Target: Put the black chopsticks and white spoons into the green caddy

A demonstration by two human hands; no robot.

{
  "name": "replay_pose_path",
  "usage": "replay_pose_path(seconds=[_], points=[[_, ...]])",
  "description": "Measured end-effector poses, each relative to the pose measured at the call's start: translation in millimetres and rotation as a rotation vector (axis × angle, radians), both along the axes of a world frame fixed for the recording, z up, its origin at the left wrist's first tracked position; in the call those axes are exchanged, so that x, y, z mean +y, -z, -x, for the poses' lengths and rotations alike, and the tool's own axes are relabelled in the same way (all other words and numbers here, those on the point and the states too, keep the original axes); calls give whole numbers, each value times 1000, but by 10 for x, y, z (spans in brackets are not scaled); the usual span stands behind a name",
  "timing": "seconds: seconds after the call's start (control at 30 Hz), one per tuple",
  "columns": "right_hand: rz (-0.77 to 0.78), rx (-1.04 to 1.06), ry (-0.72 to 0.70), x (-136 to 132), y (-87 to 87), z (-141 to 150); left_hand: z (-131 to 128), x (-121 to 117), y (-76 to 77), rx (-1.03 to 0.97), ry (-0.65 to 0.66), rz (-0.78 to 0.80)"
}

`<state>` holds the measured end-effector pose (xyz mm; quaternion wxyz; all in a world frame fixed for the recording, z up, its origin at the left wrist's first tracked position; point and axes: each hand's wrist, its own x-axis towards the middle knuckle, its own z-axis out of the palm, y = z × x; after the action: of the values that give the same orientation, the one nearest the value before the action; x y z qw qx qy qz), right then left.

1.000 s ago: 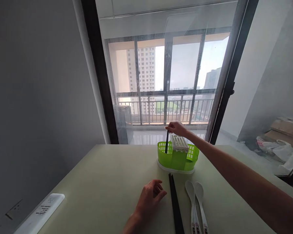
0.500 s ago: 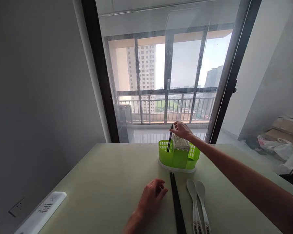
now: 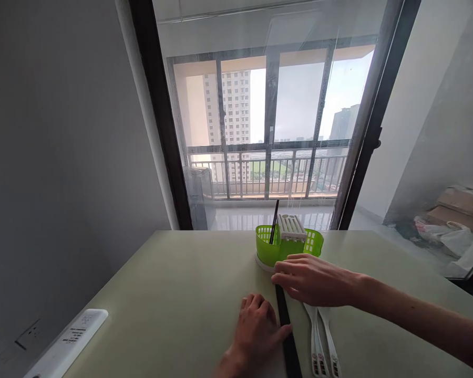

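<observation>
Overlapping chopsticks (image 3: 291, 349), right hand (image 3: 311, 281), left hand (image 3: 256, 328), tabletop (image 3: 181, 294) spreading toward left edge (image 3: 122, 270)

No text can be read: the small red and dark marks (image 3: 321, 364) on the handles of the white spoons (image 3: 314, 336) are perhaps lettering, too blurred to decipher.

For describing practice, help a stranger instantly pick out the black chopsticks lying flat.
On the pale green table, find the bright green plastic caddy. Nearer the camera, left of the white long-handled spoons, lies the black chopstick bundle: flat, unlike the dark chopsticks propped in the caddy.
</observation>
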<state>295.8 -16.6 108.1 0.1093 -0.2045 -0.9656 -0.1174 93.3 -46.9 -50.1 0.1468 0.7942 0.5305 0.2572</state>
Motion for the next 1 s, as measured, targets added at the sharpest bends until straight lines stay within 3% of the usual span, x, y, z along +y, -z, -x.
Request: replay_pose_path(seconds=[0.17, 0.4, 0.67, 0.83, 1.0], points=[[86, 37, 78, -160, -109, -86, -5, -42, -54, 135, -4, -16], [136, 35, 106, -228, -189, -170, 291, 79, -229, 214, -81, -40], [157, -8, 82, -321, -78, -162, 488, 226, -135, 484, -372, -142], [156, -13, 65, -330, -78, -163, 533, 290, -129, 600, -454, -151], [168, 34, 56, -316, -43, -174, 563, 293, -71, 551, -469, -209]])
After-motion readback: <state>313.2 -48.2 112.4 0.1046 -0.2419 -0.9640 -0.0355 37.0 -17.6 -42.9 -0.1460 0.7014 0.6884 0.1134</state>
